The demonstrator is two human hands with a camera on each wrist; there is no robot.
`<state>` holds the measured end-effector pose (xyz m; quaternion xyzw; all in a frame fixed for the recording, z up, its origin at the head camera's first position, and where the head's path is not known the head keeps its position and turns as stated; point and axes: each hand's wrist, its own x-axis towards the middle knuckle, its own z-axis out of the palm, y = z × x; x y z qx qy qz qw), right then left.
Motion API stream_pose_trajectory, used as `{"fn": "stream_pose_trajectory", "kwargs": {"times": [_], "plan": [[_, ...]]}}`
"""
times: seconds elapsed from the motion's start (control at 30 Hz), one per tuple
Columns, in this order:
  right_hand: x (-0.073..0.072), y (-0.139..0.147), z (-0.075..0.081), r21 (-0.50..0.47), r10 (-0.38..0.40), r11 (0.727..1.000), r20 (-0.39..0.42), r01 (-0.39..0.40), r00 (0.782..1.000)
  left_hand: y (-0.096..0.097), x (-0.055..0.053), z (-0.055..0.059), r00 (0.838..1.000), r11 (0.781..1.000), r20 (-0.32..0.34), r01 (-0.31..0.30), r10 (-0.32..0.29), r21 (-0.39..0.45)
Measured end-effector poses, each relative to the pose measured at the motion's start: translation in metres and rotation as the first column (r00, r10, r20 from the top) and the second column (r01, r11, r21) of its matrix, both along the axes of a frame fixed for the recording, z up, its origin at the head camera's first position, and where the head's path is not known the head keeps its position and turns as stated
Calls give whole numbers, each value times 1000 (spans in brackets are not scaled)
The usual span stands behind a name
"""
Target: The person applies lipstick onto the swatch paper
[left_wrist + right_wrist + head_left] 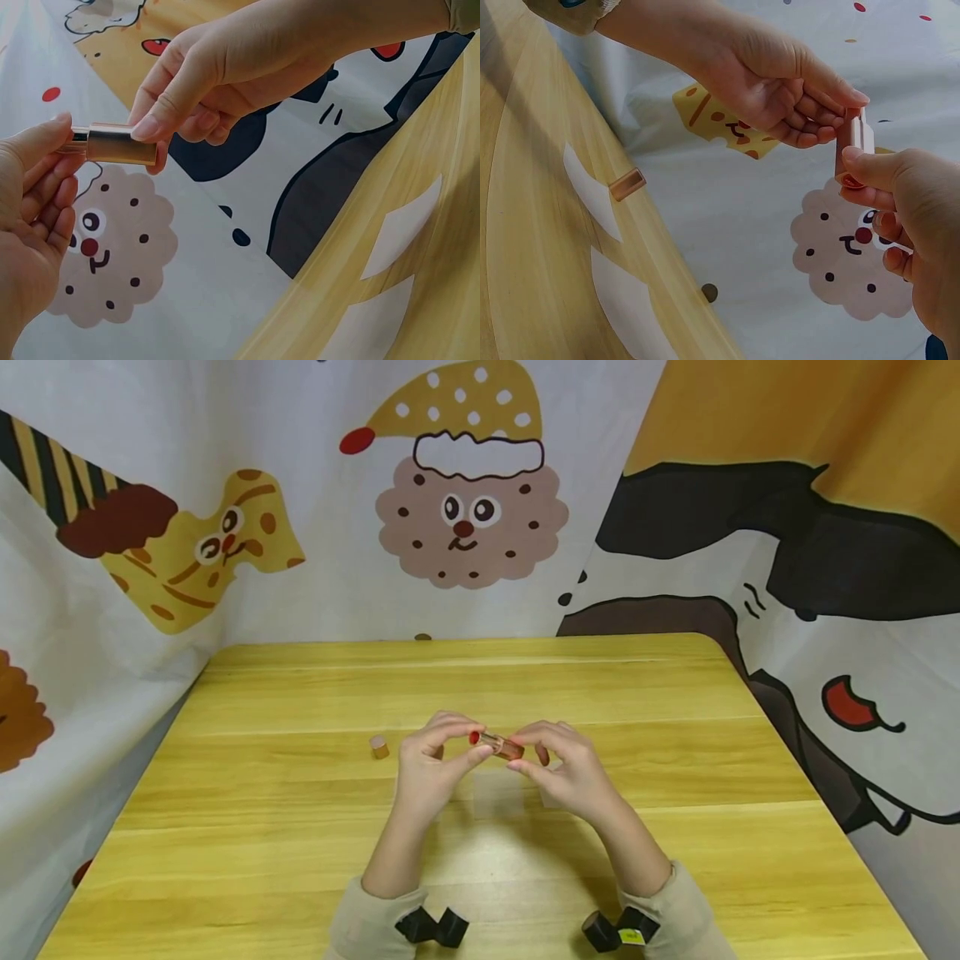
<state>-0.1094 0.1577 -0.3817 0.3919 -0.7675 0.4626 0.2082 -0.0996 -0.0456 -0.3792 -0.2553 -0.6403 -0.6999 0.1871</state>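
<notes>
A gold lipstick tube with a red end is held between both hands above the table, red end toward the left. My left hand pinches its red-ended side between thumb and fingers. My right hand pinches the other end, its thumb lying on the wide gold base. In the right wrist view, the lipstick's base shows a round red label. A separate gold cap stands on the table left of the left hand. Whether the red stick protrudes is hard to tell.
Two pale paper pieces lie on the table under the hands, one sheet in the middle and another partly behind the right hand. The wooden table ends at a cartoon-printed curtain.
</notes>
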Motion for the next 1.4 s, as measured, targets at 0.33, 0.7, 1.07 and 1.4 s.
{"fn": "stream_pose_trajectory", "kwargs": {"times": [0.33, 0.7, 1.07, 1.4], "plan": [[3, 0, 2, 65, -25, 998, 34, 22, 999, 0, 0, 0, 1000, 1000, -15, 0, 0, -9], [2, 0, 0, 114, -18, 993, 10, 16, 1000, 0, 1, -1, 1000, 1000, -4, -1, 1, -4], [2, -1, -2, 107, -7, 994, 15, 5, 1000, -1, 1, 0, 1000, 1000, -4, -7, 7, -7], [0, -1, -3, 11, -12, 1000, -14, 12, 1000, -2, -1, -1, 999, 999, 10, -37, 37, 0]]}}
